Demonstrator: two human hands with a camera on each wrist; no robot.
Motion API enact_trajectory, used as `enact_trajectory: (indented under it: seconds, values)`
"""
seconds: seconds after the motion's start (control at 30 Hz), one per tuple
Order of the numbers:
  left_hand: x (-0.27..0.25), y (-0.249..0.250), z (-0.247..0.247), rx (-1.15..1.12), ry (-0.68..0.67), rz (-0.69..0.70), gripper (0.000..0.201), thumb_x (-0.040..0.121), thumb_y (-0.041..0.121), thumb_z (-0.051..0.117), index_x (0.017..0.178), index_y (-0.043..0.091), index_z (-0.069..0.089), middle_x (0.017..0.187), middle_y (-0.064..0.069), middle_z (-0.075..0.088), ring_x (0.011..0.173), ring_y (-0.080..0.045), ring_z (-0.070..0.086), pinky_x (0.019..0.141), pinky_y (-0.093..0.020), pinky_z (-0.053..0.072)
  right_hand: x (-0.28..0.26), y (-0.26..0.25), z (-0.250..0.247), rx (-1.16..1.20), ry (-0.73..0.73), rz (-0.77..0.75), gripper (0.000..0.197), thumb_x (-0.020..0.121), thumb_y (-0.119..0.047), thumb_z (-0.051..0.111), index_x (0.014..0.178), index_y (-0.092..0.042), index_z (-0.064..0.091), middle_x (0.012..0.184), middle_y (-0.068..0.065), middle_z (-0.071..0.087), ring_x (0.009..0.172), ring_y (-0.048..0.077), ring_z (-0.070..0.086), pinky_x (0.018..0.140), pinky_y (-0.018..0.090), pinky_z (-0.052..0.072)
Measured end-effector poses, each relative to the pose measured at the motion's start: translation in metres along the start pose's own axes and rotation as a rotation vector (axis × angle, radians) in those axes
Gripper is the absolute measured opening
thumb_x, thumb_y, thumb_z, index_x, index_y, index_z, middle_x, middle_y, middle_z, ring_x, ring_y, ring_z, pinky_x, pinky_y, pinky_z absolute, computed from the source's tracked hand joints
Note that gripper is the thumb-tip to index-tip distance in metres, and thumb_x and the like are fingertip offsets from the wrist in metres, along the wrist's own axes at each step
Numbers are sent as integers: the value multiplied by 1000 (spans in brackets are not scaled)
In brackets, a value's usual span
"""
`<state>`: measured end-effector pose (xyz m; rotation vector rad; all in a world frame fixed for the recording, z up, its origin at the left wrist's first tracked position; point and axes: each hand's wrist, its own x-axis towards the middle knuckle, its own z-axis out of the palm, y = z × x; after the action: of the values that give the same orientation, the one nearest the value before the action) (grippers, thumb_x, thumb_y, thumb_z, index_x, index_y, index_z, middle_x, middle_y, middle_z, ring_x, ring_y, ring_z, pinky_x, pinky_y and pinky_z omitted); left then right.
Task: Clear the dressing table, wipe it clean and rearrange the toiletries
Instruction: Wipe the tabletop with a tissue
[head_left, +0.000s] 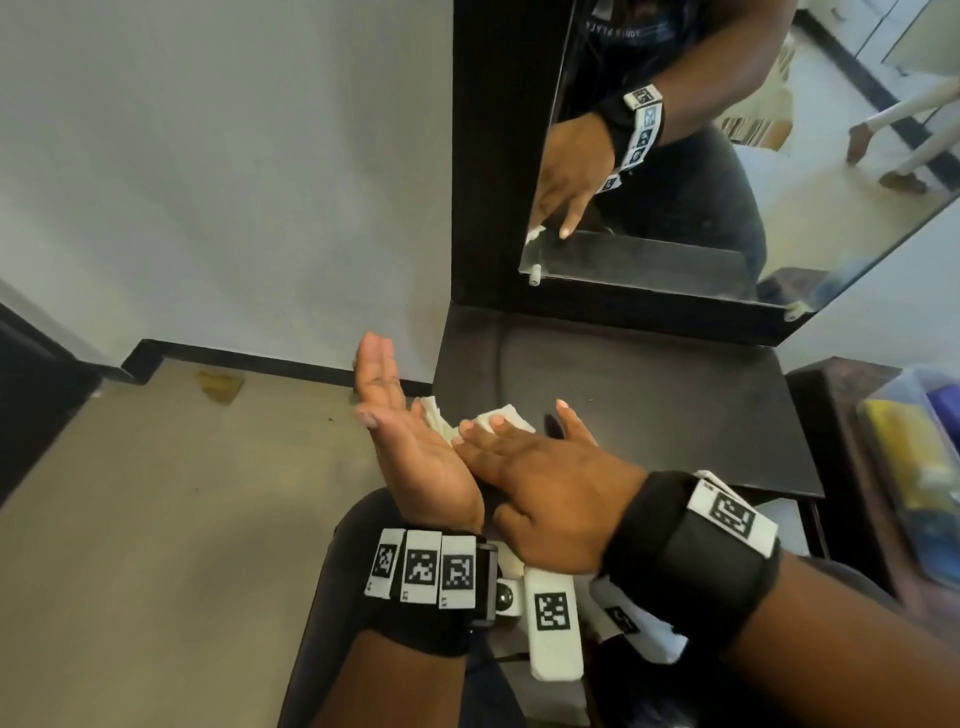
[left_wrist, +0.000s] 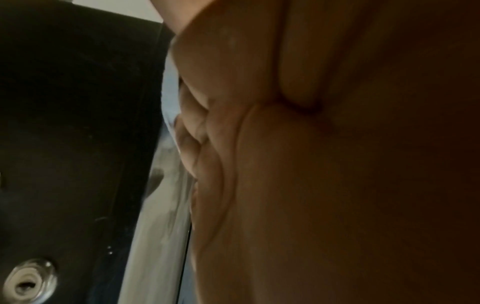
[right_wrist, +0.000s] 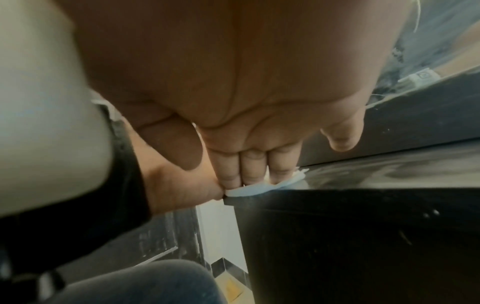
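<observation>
Right hand (head_left: 545, 478) pressing crumpled white tissue (head_left: 501, 420)

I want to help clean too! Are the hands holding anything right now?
Not gripped. The right hand presses a white tissue flat on the table's left edge; the left hand waits open beside it.

Home bedroom or dressing corner: dark worktop (head_left: 649, 374) under wall mirror (head_left: 727, 156), plain white wall (head_left: 234, 182), black skirting (head_left: 249, 358), tiled floor (head_left: 156, 493), plastic storage tub (head_left: 914, 467) alongside.
</observation>
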<state>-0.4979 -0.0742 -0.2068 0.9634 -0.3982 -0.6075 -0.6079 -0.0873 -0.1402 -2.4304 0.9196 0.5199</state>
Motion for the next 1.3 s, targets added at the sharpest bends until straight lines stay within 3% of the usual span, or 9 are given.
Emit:
enact_trajectory:
  seconds: [0.23, 0.47, 0.6, 0.73, 0.87, 0.97, 1.1, 1.2, 1.3]
  values:
    - [-3, -5, -2, 102, -95, 102, 112, 78, 96, 39, 155, 15, 37, 164, -5, 41, 152, -9, 37, 129, -46, 20, 29, 27, -29, -63, 54, 192, 78, 99, -41, 43, 165, -33, 3, 173, -13, 1, 159, 12, 6, 123, 64, -7]
    - [-11, -6, 3, 207, -254, 290, 109, 98, 74, 35, 151, -20, 22, 156, -23, 29, 103, 24, 58, 99, -6, 40, 63, 47, -53, -45, 71, 376, 76, 100, -42, 41, 166, -29, 6, 173, -10, -2, 160, 17, 5, 122, 67, -3]
    - [-7, -11, -2, 196, -225, 255, 103, 95, 80, 36, 152, -5, 31, 157, -16, 40, 132, 2, 55, 121, -32, 36, 17, 24, -20, -21, 95, 293, 80, 97, -43, 42, 166, -28, 5, 174, -7, -3, 160, 17, 4, 123, 66, -7]
    - [-6, -16, -4, 226, -224, 253, 99, 95, 81, 34, 152, 0, 31, 161, -26, 36, 131, 8, 54, 115, -20, 36, -33, 5, 19, -36, 52, 253, 87, 93, -49, 39, 164, -31, -7, 172, -9, -12, 159, 14, -6, 122, 65, -10]
    - [-5, -19, -5, 301, -215, 246, 90, 95, 81, 33, 150, 10, 39, 159, -13, 45, 152, -32, 38, 124, -63, 25, -36, 5, 24, -14, 67, 285, 85, 92, -50, 35, 164, -32, -8, 171, -11, -12, 159, 13, -6, 122, 66, -11]
    - [-4, -19, -7, 370, -250, 267, 87, 94, 81, 36, 149, 14, 43, 156, -19, 47, 152, -45, 33, 121, -68, 26, -13, 17, 8, 3, 126, 329, 82, 93, -46, 38, 165, -30, 0, 173, -9, -5, 160, 15, 1, 121, 69, -9]
    - [-8, -18, -7, 616, -283, 117, 72, 84, 83, 53, 141, 40, 55, 158, 21, 45, 158, -19, 24, 122, -63, 28, 33, 52, -33, 36, 159, 444, 76, 98, -47, 38, 165, -30, 8, 173, -10, 1, 159, 17, 7, 121, 70, -3]
    - [-10, -23, -6, 949, -373, 163, 69, 83, 80, 50, 137, 39, 61, 162, 16, 42, 158, -14, 20, 123, -58, 16, 54, 67, -55, 39, 120, 496, 72, 98, -48, 39, 164, -30, 15, 173, -9, 10, 157, 23, 18, 120, 72, 2]
    - [-11, -24, -5, 1018, -397, 177, 70, 85, 82, 44, 135, 37, 64, 163, 12, 43, 157, -15, 22, 120, -52, 13, 45, 63, -47, 44, 133, 479, 71, 100, -47, 40, 164, -29, 15, 173, -10, 6, 158, 22, 14, 120, 71, 3]
